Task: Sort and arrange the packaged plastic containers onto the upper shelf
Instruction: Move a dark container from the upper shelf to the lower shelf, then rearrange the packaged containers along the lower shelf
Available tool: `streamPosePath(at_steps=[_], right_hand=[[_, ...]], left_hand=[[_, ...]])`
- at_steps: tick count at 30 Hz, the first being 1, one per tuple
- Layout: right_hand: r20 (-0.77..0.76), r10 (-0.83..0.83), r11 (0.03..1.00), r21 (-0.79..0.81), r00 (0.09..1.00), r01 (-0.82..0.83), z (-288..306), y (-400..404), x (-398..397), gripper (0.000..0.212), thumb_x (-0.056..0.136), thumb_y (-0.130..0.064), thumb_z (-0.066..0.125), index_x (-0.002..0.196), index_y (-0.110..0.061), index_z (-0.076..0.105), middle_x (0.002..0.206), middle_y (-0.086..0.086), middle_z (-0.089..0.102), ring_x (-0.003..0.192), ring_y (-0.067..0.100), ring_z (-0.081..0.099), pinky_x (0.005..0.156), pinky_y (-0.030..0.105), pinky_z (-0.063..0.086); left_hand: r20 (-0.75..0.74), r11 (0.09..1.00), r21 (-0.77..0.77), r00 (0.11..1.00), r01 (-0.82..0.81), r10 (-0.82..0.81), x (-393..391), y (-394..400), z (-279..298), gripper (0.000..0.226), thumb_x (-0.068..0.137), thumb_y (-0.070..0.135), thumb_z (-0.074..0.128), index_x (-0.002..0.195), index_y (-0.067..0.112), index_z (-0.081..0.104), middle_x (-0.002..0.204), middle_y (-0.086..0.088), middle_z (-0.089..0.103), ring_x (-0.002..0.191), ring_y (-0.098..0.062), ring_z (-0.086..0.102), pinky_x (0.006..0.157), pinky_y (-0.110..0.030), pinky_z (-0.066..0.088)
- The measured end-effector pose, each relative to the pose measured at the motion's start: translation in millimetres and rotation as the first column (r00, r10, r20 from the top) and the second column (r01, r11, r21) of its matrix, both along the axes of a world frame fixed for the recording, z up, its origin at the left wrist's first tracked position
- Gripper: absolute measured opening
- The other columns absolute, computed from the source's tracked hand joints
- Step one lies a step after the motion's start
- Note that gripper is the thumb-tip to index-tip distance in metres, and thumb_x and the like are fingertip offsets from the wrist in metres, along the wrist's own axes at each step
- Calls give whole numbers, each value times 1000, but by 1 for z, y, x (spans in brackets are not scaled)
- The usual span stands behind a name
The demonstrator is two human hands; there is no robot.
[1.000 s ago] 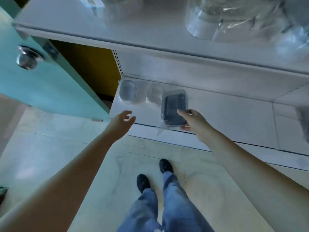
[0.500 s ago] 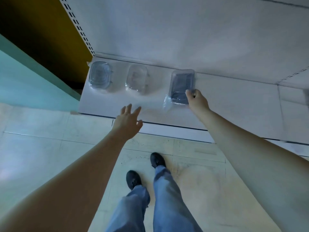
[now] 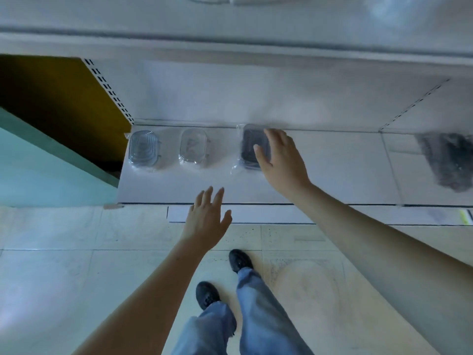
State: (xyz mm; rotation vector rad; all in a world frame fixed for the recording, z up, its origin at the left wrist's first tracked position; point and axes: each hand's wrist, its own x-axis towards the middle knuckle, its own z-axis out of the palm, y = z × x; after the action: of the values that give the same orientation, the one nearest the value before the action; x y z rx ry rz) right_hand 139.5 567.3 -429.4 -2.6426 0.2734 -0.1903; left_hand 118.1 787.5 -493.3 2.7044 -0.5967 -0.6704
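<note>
On the lower shelf (image 3: 320, 172), three wrapped containers line the far edge: a ribbed one (image 3: 142, 148) at left, a clear one (image 3: 193, 146) beside it, a dark one (image 3: 252, 147) partly under the right hand (image 3: 282, 160). Bare shelf runs near them and rightward up to a dark blurred bundle (image 3: 448, 160). The upper shelf's edge (image 3: 230, 39) overhangs.

Three bagged containers lie flat in a row on the lower shelf (image 3: 332, 175), near its back wall. Left — a clear ribbed oval tub (image 3: 142, 147) at the shelf's end. Middle — a clear oval tub (image 3: 193, 146), apart from it. Right — a dark rectangular tub (image 3: 252, 144), its clear wrap loose at the front corner.
</note>
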Motion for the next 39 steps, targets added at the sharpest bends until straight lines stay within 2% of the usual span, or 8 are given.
streamPosePath(at_steps=[4, 8, 13, 16, 21, 28, 35, 39], right_hand=[[217, 136, 991, -32, 967, -132, 95, 4, -64, 49, 102, -36, 44, 138, -4, 53, 139, 11, 57, 127, 22, 51, 108, 24, 37], [374, 228, 972, -137, 899, -190, 172, -18, -118, 46, 103, -32, 43, 134, -3, 58, 129, 12, 62, 117, 26, 59, 98, 36, 49], [570, 142, 981, -189, 809, -39, 252, -94, -180, 41, 101, -26, 49, 132, -2, 59, 126, 12, 62, 115, 25, 58, 97, 34, 48], [637, 36, 986, -149, 770, 78, 294, -158, -223, 42, 102, -28, 48, 134, -3, 57, 128, 10, 60, 117, 26, 56, 99, 37, 46], [653, -146, 965, -70, 743, 252, 345, -281, -317, 47, 104, -34, 44, 142, -8, 49, 139, 8, 53, 126, 21, 47, 106, 25, 35], [622, -316, 923, 27, 717, 383, 371, -406, -382, 47, 102, -36, 45, 141, -9, 49, 141, 9, 51, 130, 24, 43, 108, 32, 33], [572, -429, 875, 72, 699, 478, 374, -526, -376, 47, 104, -35, 46, 144, -10, 46, 143, 11, 47, 130, 30, 44, 107, 36, 36], [480, -484, 858, 96, 732, 504, 370, -592, -351, 52, 102, -35, 50, 148, -12, 41, 147, 10, 42, 132, 30, 44, 108, 37, 37]], left_hand=[[20, 991, -133, 1000, -6, 8, -43, -30, 58, 67, 102, 47, 43, 158, 19, 21, 163, -8, 25, 150, -27, 23, 119, -43, 29], [98, 971, -207, 990, 117, -98, -78, -74, 105, 64, 101, 46, 46, 156, 18, 28, 159, -6, 34, 144, -27, 32, 115, -42, 35], [262, 905, -364, 957, 220, -127, -125, -151, 178, 54, 99, 36, 53, 148, 16, 42, 144, -5, 49, 130, -27, 49, 103, -40, 44], [369, 857, -441, 924, 268, -99, -161, -209, 227, 49, 98, 32, 56, 144, 18, 48, 138, -2, 54, 123, -23, 53, 98, -37, 47], [437, 761, -570, 899, 310, -39, -237, -317, 297, 42, 96, 33, 54, 138, 27, 51, 127, 12, 55, 118, -10, 56, 89, -35, 53], [439, 690, -655, 898, 310, 13, -276, -425, 337, 40, 96, 30, 57, 135, 27, 52, 124, 12, 54, 114, -8, 55, 85, -30, 50], [470, 673, -650, 882, 354, -10, -254, -526, 350, 44, 94, 33, 60, 137, 28, 50, 124, 13, 51, 117, -8, 53, 88, -32, 51], [494, 627, -661, 868, 413, -52, -227, -593, 356, 47, 92, 31, 65, 136, 24, 52, 127, 7, 51, 118, -12, 51, 92, -32, 49]])
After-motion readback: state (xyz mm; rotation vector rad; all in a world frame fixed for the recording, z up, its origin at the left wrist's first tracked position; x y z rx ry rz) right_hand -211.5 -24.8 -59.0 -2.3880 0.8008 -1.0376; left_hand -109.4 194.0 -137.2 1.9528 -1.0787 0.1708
